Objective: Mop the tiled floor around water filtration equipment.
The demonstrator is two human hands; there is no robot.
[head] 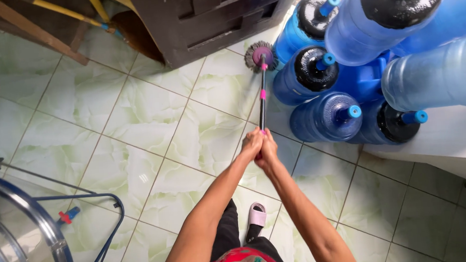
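Both my hands grip the near end of a mop handle (pixel 262 100), a thin dark pole with pink bands. My left hand (pixel 251 144) and my right hand (pixel 268 145) are pressed side by side around it. The pole runs away from me to a round grey mop head (pixel 260 57) with a purple centre. That head rests on the pale green tiled floor (pixel 147 114), between a dark wooden cabinet (pixel 206 21) and a blue water jug (pixel 304 22). My foot in a pale sandal (pixel 256 216) stands below my hands.
Several large blue water jugs (pixel 325 118) with blue caps are stacked at the right, some on their sides. A metal drum (pixel 15 233) in a blue wire frame stands at the lower left. Wooden legs and yellow sticks (pixel 67 12) lie at the top left.
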